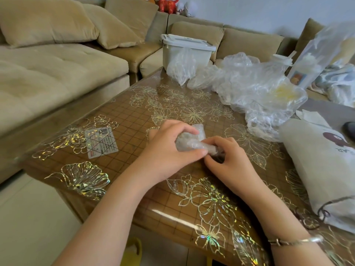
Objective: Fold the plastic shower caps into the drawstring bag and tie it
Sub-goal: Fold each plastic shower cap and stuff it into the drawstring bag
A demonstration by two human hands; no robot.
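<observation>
Left hand [169, 148], right hand [226, 158]: both grip folded cap [189, 140] on counter [134, 120]. Caps pile [255, 91] far right unfolded; bag [324, 169] right, untied. Early stage.

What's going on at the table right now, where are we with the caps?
A person is folding one shower cap into a small wad on the table. The left hand and right hand both grip it. More loose caps lie in a pile at the far side. The drawstring bag lies to the right, not yet tied.
</observation>
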